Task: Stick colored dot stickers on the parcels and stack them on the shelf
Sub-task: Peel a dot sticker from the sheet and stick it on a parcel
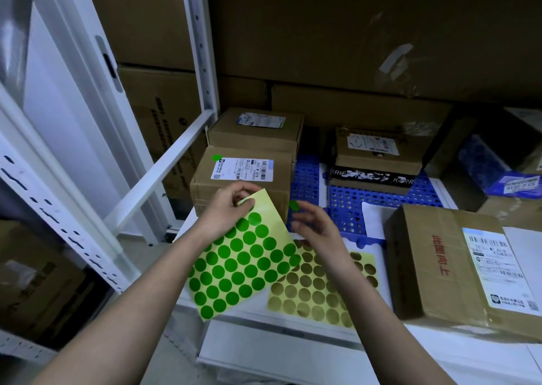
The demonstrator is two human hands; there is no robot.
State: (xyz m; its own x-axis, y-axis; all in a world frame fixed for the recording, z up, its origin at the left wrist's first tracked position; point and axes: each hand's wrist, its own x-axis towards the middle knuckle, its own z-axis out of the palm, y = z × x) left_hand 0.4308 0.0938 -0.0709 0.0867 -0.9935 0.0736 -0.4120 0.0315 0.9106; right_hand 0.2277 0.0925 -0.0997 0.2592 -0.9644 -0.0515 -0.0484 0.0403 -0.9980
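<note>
My left hand [231, 208] pinches the top corner of a sheet of green dot stickers [243, 261], held up over the work surface. My right hand [313, 226] pinches one peeled green dot [294, 206] at its fingertips, just right of the sheet. Behind the hands stands a cardboard parcel [243, 176] with a white label and a green dot stuck at its top left corner [216, 157]. A second sheet with gold dots [316, 293] lies flat below my right wrist. A larger taped parcel [440, 264] lies at the right.
More cardboard parcels [258, 129] [378, 155] sit behind on blue perforated trays [381, 205]. A blue bagged parcel [498, 170] lies far right. White shelf uprights [202, 41] stand at the left, with large cartons [352, 32] stacked behind.
</note>
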